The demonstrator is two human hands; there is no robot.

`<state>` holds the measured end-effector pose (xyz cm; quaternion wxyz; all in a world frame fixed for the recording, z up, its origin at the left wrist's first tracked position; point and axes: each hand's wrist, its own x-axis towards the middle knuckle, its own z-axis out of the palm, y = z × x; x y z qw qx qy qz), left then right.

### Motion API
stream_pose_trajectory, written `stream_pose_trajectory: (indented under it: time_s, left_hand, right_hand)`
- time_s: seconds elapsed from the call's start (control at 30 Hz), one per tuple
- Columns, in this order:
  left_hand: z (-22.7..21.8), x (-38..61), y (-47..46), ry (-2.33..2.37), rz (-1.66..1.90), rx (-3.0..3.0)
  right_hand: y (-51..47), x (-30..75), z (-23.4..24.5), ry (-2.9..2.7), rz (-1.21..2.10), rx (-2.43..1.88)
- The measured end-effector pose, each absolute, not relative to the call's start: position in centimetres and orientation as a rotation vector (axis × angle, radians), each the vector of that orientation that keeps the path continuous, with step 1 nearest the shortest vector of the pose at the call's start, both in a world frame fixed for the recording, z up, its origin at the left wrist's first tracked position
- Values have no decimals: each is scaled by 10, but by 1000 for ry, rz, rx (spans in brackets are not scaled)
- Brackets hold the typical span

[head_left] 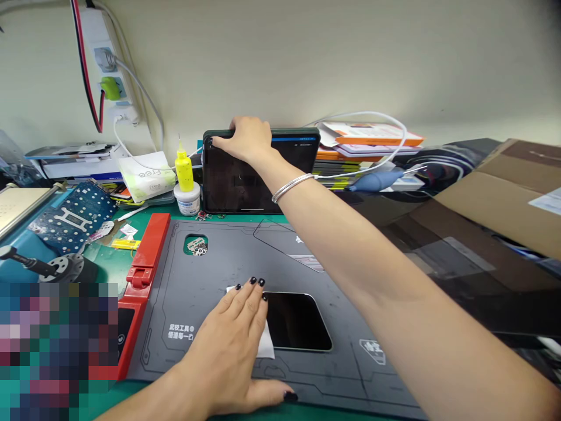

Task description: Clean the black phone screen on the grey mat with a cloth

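My left hand [230, 336] lies flat, fingers stretched out together and thumb apart. Beneath it is a white wipe [265, 344], mostly hidden by the palm. A phone [298, 321] with a black screen lies on the grey work mat [210, 272], its left end covered by the wipe and fingers. My right arm reaches across to a tablet [228, 181] that stands upright at the back. Over the tablet's top left edge my right hand [249, 138] is closed, thumb on the front and fingertips hidden behind. The tablet's screen is dark with a thin blue bar on top.
A clear screen-shaped frame [302, 263] lies on the mat beside my right forearm. Left stand a red tool [149, 245] and a yellow bottle [184, 169] on a white jar [187, 202]. Cardboard boxes [512, 193] crowd the right. A white cable [385, 117] loops behind.
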<state>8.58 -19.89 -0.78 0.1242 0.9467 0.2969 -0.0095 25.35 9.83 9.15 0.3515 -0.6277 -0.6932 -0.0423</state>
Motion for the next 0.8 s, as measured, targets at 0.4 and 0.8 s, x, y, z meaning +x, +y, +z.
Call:
stream_pose_trajectory:
  time_s: [0.4, 0.8]
  left_hand:
    - [-13, 82, -196, 930, -22, 2722]
    - [-5, 87, -198, 788, -54, 2772]
  right_hand:
    - [89, 249, 95, -1776, -70, -1664]
    - [84, 251, 101, -1795, -66, -1678]
